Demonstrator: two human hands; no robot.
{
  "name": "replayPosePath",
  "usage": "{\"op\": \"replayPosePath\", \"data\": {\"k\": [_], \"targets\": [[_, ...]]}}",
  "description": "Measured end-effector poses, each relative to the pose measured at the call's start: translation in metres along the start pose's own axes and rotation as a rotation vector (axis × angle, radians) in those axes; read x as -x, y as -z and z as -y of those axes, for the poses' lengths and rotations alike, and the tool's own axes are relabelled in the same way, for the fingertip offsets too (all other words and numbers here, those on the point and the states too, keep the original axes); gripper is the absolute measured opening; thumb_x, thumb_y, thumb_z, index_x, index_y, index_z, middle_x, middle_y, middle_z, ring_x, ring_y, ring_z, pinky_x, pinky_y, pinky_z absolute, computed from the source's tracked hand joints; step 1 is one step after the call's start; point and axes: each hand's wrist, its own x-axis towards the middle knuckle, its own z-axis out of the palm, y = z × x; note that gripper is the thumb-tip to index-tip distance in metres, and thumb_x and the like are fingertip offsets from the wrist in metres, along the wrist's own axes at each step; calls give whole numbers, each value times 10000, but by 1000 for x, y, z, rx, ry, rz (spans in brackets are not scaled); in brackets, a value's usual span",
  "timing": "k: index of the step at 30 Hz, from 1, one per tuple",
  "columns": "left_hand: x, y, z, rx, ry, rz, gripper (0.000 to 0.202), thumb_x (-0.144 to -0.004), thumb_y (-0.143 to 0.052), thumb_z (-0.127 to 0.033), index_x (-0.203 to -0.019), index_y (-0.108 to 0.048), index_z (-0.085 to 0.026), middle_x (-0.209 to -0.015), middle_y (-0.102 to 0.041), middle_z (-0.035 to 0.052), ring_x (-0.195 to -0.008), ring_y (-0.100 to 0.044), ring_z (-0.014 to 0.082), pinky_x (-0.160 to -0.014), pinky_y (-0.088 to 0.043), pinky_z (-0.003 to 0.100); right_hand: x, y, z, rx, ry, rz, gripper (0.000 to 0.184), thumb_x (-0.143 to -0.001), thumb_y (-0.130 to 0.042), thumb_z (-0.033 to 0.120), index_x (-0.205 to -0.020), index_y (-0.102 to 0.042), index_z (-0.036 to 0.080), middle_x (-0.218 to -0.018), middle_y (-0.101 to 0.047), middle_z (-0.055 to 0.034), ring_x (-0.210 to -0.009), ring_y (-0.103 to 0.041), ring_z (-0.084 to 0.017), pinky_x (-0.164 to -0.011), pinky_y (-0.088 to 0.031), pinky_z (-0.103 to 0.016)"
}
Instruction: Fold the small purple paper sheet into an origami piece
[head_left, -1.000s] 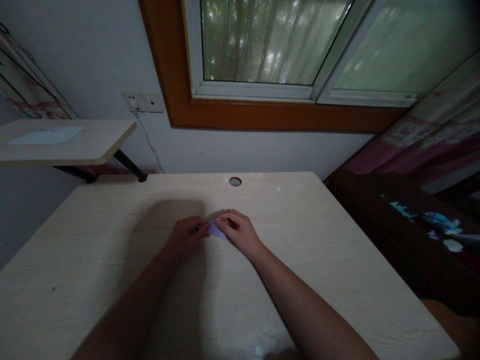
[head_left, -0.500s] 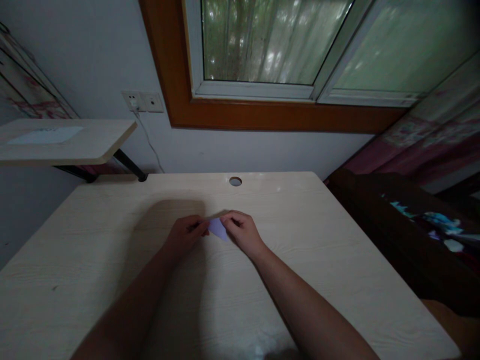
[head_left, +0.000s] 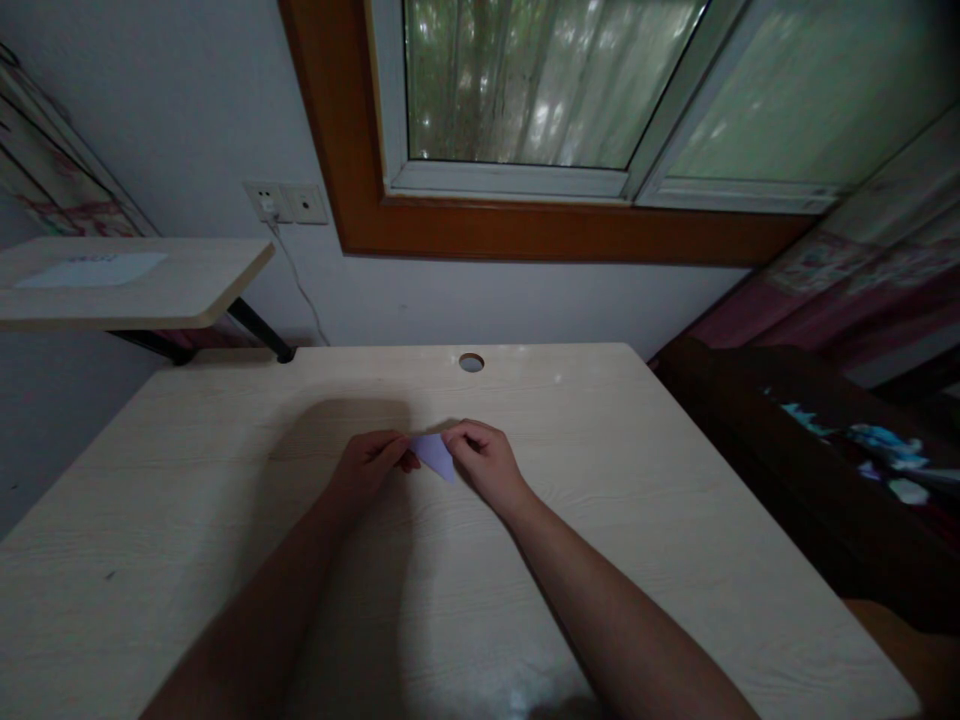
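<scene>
A small piece of light purple paper (head_left: 435, 456) is stretched between my two hands, a little above or on the pale wooden desk (head_left: 585, 480); I cannot tell which. It looks folded, with a pointed corner facing down toward me. My left hand (head_left: 373, 462) pinches its left end between thumb and fingers. On the other side, my right hand (head_left: 484, 458) grips the upper right edge in a pinch. The fingers cover both ends of the paper.
A raised shelf (head_left: 142, 300) with a white sheet (head_left: 94, 270) stands at the back left on black legs. Behind the desk are a cable hole (head_left: 471, 363), a wall socket (head_left: 285, 203) with a white cord, and a window. Dark furniture (head_left: 787, 450) with colourful items lies right.
My left hand has shifted very slightly left, and a bit more of the purple paper shows between the hands. My right hand stays almost where it was.
</scene>
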Motion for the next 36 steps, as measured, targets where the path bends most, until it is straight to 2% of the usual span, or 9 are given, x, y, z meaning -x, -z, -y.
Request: {"op": "replayPosePath", "data": {"k": [10,15,20,27,30,36], "targets": [[-2,-1,3,-28,20,5,416,-948,-442,-355,-718,-720,-149,-688,-720,35,-643,-634,135,-655,-474,244,0,0,0,-7,-16,-18,188,-837,-616,318,-752,-730,196,-711,-665,-24,-669,-578,-164,-650,-444,-274],[-3,-2,4,-9,14,-55,431,-951,-433,-374,-706,-704,-145,-682,-717,44,-632,-639,138,-645,-489,248,-1,0,-8,-40,-37,-44,183,-831,-617,320,-775,-741,196,-740,-688,-29,-675,-586,-167,-647,-449,-271],[-4,-2,2,12,4,-122,372,-943,-461,-385,-789,-696,-142,-713,-705,44,-638,-631,138,-624,-490,239,-3,1,-9,-103,-81,-84,187,-826,-631,338,-790,-745,195,-776,-712,-33,-718,-613,-177,-668,-463,-272],[-3,-4,7,-245,-90,36,223,-848,-641,-389,-836,-727,-184,-810,-722,31,-727,-639,153,-684,-483,249,-3,1,-5,-92,-36,-26,245,-865,-623,405,-825,-758,205,-815,-714,-41,-760,-628,-188,-687,-474,-283],[-3,-5,8,-273,-121,55,237,-848,-643,-402,-858,-737,-184,-851,-729,45,-739,-643,159,-695,-491,258,-2,3,-2,-70,-5,-12,237,-878,-618,398,-847,-763,213,-824,-716,-40,-771,-635,-189,-713,-477,-291],[-4,-7,9,-341,-143,61,237,-827,-669,-407,-830,-739,-181,-798,-708,35,-690,-629,152,-652,-482,248,-2,4,2,-40,46,2,230,-898,-602,383,-864,-765,225,-853,-722,-46,-811,-653,-201,-751,-485,-307]]}}
